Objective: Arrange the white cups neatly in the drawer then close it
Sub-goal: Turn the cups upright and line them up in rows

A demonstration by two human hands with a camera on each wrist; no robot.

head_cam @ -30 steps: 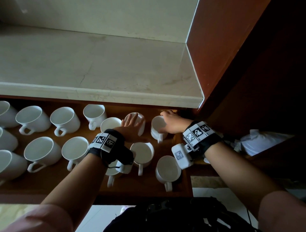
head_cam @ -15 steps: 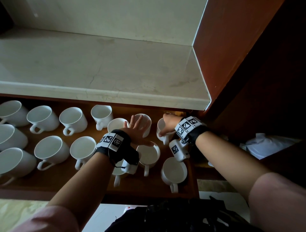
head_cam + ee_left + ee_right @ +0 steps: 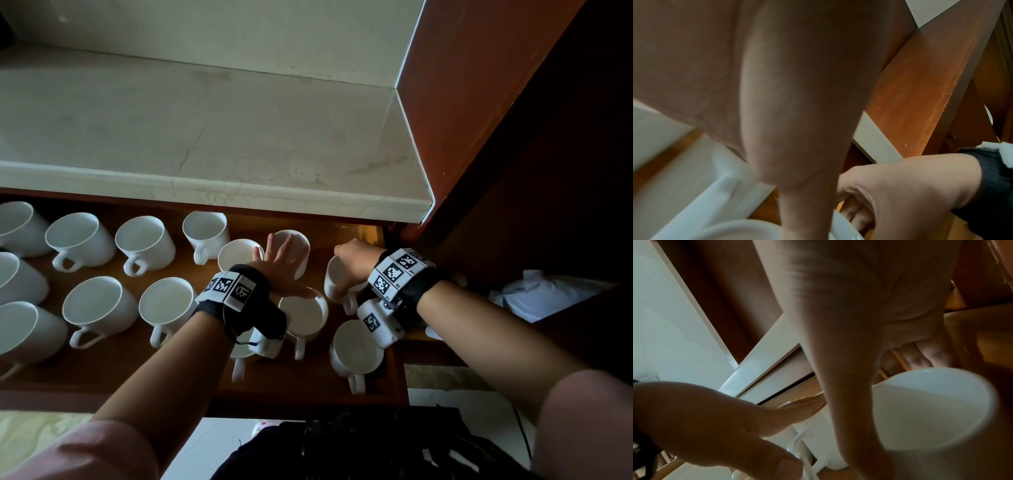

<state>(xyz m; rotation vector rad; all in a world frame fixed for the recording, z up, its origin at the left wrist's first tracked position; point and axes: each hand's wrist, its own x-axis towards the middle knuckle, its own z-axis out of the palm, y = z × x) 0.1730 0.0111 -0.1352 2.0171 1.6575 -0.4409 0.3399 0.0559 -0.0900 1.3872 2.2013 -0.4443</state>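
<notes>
The open wooden drawer (image 3: pixel 102 373) holds several white cups in rough rows. My left hand (image 3: pixel 281 263) lies with straight, spread fingers over a back-row cup (image 3: pixel 298 240), its thumb by the rim of the cup in front (image 3: pixel 305 315). My right hand (image 3: pixel 352 260) grips the rightmost back cup (image 3: pixel 334 284), fingers curled over its far side. In the right wrist view that cup (image 3: pixel 931 410) fills the lower right with my thumb (image 3: pixel 849 369) along it. The left wrist view is mostly my palm (image 3: pixel 797 97), with my right hand (image 3: pixel 900 186) beyond.
A pale marble countertop (image 3: pixel 205 137) overhangs the back of the drawer. A red-brown cabinet side (image 3: pixel 462 102) closes the right. White wrapping (image 3: pixel 548 294) lies in the dark recess at right. A black bag (image 3: pixel 376 445) sits below the drawer front.
Both hands stay on the same two cups. My right forearm has swung inward to the left, and the head view has shifted a little.
</notes>
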